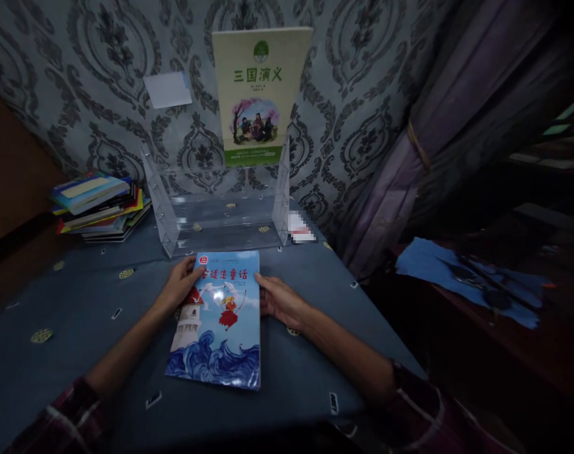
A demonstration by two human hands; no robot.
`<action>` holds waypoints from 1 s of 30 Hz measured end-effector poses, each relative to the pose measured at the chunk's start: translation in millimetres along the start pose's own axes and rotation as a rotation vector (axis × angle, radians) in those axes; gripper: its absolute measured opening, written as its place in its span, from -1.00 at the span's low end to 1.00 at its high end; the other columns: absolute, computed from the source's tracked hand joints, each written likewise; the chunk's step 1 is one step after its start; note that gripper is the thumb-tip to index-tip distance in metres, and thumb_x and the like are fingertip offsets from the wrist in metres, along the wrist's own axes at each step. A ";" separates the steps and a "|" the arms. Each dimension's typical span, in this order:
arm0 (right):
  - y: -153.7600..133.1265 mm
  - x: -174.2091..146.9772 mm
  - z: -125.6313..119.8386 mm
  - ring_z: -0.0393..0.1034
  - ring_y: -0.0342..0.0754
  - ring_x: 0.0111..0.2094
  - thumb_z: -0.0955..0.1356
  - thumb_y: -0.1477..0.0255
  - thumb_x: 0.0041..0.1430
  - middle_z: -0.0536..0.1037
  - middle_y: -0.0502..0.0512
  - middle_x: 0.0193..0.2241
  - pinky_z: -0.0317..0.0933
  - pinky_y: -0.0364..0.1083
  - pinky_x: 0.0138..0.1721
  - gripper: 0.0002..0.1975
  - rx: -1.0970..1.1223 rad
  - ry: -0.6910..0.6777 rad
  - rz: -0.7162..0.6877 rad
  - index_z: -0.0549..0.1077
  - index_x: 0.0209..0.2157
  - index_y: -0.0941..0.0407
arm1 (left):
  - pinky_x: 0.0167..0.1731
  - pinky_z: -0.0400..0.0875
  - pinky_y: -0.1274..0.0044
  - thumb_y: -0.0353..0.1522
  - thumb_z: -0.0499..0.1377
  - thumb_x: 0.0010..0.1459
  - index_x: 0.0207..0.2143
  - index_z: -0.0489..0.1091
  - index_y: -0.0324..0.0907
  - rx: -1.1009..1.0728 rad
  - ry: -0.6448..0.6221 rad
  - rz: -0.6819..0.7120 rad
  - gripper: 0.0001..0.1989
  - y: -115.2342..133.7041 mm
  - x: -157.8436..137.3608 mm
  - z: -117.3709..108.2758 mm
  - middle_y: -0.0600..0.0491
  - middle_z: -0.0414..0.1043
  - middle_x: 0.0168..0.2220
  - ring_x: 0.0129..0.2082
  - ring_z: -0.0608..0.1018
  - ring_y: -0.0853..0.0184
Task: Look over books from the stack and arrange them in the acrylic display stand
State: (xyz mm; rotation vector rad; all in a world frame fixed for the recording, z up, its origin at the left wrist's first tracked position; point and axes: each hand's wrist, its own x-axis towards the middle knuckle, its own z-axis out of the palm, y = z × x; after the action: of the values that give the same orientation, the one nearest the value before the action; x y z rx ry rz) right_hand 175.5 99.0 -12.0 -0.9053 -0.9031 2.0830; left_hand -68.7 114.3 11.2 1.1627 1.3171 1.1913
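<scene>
A blue picture-covered book [230, 340] with red Chinese title letters is held between my two hands, its cover facing up toward me. My left hand [180, 287] grips its upper left edge, thumb on the cover. At the upper right edge, my right hand [283, 301] has its thumb on the cover and the other fingers partly behind. Just beyond the book stands a clear acrylic display rack [161, 205] with stepped tiers. On its top tier a cream and green book [258, 82] leans upright, right of centre, and a white card [168, 90] shows at the upper left.
A stack of books [102, 205] lies at the back left of the table [126, 353], which has a dark blue patterned cloth. A patterned wall rises behind, with a purple curtain [404, 151] at the right. Beyond the table's right edge, a blue cloth [428, 268] holds dark items.
</scene>
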 end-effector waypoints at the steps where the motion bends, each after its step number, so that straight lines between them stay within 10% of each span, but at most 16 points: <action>1: 0.3 -0.4 -1.8 0.54 -0.08 -0.49 0.34 0.16 0.33 0.62 0.15 -0.47 0.43 -0.12 -0.43 -0.63 -0.018 -0.039 0.014 0.52 -0.26 0.23 | -0.30 0.47 0.57 -0.24 0.45 -0.14 -0.20 0.45 -0.26 0.020 0.001 0.005 -0.54 1.1 3.9 -1.2 0.00 0.56 -0.33 -0.32 0.59 0.25; 5: 2.6 -2.5 -3.1 0.58 -0.03 -0.42 0.40 0.11 0.24 0.63 0.22 -0.46 0.47 -0.06 -0.30 -0.56 -0.061 -0.211 0.061 0.50 -0.29 0.27 | -0.24 0.42 0.57 -0.39 0.38 -0.02 -0.24 0.49 -0.26 0.202 0.015 0.031 -0.73 7.4 20.0 -4.5 0.01 0.53 -0.35 -0.30 0.55 0.25; 12: 2.7 -3.9 1.5 0.60 0.00 -0.39 0.35 0.34 0.32 0.65 0.20 -0.42 0.47 0.04 -0.21 -0.80 0.024 -0.193 0.099 0.39 -0.14 0.19 | 0.00 0.36 0.32 -0.28 0.11 0.30 -0.06 0.44 -0.21 1.226 -0.118 0.318 -0.75 30.9 -25.9 22.5 -0.14 0.40 -0.04 0.03 0.43 0.04; 19: 1.9 -3.9 3.7 0.58 -0.05 -0.45 0.32 0.40 0.33 0.62 0.13 -0.46 0.45 -0.09 -0.32 -0.78 0.017 -0.165 0.097 0.41 -0.05 0.20 | -0.11 0.44 0.29 -0.15 0.20 0.25 0.03 0.36 -0.25 1.445 -0.359 0.238 -0.58 38.2 -90.1 74.7 -0.30 0.40 0.04 0.04 0.43 -0.10; 30: -1.1 4.2 -5.3 0.58 -0.08 -0.44 0.39 0.48 0.24 0.64 0.19 -0.42 0.50 -0.09 -0.28 -0.92 0.037 0.002 -0.067 0.48 -0.29 0.23 | -0.15 0.42 0.33 -0.24 0.13 0.29 -0.07 0.39 -0.23 1.465 -0.380 0.176 -0.73 47.6 -87.3 72.6 -0.25 0.48 -0.08 -0.02 0.51 -0.06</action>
State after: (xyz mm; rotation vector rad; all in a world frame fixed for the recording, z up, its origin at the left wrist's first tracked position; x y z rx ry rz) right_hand 177.9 104.6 -15.2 -0.8470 -0.8794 2.0347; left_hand 11.4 35.0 60.7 2.3709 1.7696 -0.1432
